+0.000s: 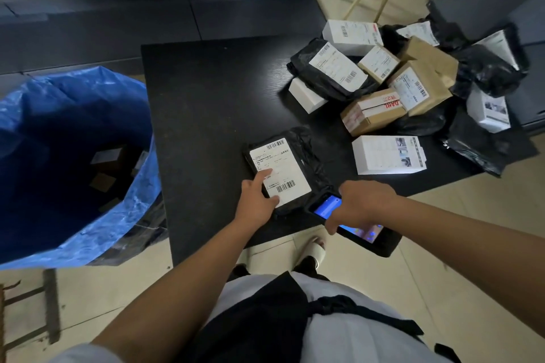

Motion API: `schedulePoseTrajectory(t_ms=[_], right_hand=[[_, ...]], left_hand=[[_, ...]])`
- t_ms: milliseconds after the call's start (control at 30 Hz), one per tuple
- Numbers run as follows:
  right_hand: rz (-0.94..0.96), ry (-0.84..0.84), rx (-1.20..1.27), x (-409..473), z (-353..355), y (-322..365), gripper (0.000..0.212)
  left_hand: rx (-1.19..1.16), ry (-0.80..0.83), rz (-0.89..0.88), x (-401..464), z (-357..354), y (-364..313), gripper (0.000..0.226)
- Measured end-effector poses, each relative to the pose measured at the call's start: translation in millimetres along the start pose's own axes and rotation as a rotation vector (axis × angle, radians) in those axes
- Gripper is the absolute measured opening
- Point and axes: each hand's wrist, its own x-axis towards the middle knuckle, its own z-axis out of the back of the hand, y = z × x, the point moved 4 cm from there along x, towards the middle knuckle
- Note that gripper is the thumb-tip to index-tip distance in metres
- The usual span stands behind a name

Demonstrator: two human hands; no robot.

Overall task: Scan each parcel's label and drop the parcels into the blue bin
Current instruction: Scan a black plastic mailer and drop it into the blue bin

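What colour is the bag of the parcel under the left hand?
Black, with a white label; the head view shows the parcel under the left hand.

Left of the left hand (256,200) fingers the black table (206,97) is bare up to the blue bin (73,156), its mouth open w/ boxes deep inside. Beyond and right of the fingers, parcel pile (398,82) blocks passage. Scanner (354,224) sits just beside, right.
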Motion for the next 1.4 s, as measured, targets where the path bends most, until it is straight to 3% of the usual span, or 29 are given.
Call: schedulePoseTrajectory(t_ms=[633, 733, 833, 1000, 1133, 1267, 1400], right_hand=[[0.027, -0.01, 0.035, 2.0, 4.3, -25.8, 0.047], [0.043, 0.043, 0.198, 7.9, -1.2, -40.2, 0.047], [0.074, 0.108, 0.54, 13.2, -11.6, -56.3, 0.049], [0.108, 0.102, 0.925, 17.0, -20.3, -86.7, 0.042], [0.142, 0.035, 1.003, 24.6, -23.8, -114.3, 0.044], [0.172, -0.004, 1.115, 34.4, -26.2, -136.2, 0.032], [0.22, 0.046, 1.183, 51.1, -27.1, -154.8, 0.035]], left_hand=[[-0.007, -0.021, 0.029, -7.8, -2.4, -8.2, 0.067], [0.021, -0.028, 0.05, -8.3, -2.8, -9.7, 0.067], [0.058, -0.041, 0.064, -10.9, -3.8, -14.4, 0.066], [0.118, -0.069, 0.126, -13.1, -9.0, -22.7, 0.067], [0.206, -0.187, 0.215, -16.7, -10.7, -36.9, 0.065], [0.438, -0.363, 0.301, -19.8, -23.5, -68.0, 0.079], [0.399, -0.408, 0.469, -7.8, -51.8, -90.1, 0.098]])
